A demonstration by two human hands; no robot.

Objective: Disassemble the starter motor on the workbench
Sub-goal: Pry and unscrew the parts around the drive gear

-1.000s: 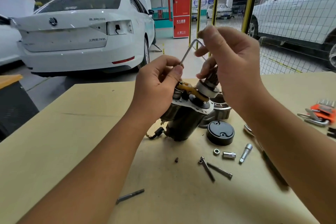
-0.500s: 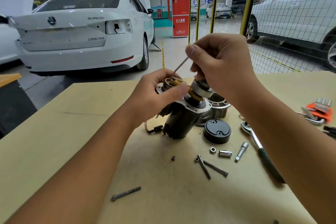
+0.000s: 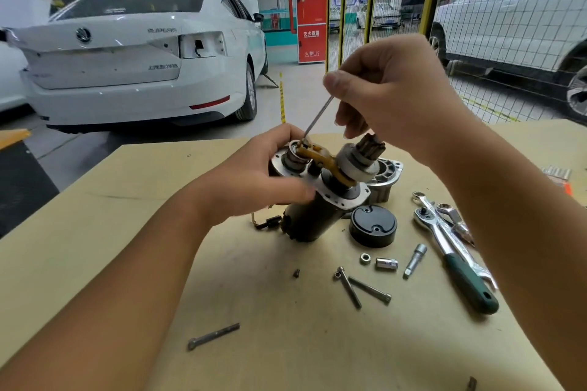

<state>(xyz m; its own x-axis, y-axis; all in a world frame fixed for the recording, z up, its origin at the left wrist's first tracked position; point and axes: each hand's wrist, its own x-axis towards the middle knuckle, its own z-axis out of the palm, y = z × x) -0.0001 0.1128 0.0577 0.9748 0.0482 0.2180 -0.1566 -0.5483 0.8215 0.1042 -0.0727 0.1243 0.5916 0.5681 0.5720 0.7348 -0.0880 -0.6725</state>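
Observation:
The starter motor [image 3: 313, 219] stands tilted on the workbench [image 3: 95, 232], dark body down, pinion gear [image 3: 370, 144] and yellow shift fork [image 3: 320, 159] on top. My left hand [image 3: 254, 174] grips its upper left side by the solenoid end. My right hand [image 3: 390, 98] pinches a thin hex key [image 3: 317, 116] above the motor. The key's tip touches the left end of the fork.
A black end cap [image 3: 373, 225], aluminium nose housing [image 3: 386, 174], nut [image 3: 365, 258], small socket [image 3: 386, 263], extension bit [image 3: 414, 260] and two long bolts [image 3: 359, 289] lie right of the motor. A green-handled ratchet [image 3: 457, 263] and spanners lie further right. Another bolt [image 3: 212, 336] lies near the front.
My right hand has lowered and turned the hex key, bringing its tip down onto the fork's left end. The motor has tilted and sunk lower; the ratchet has come into sight.

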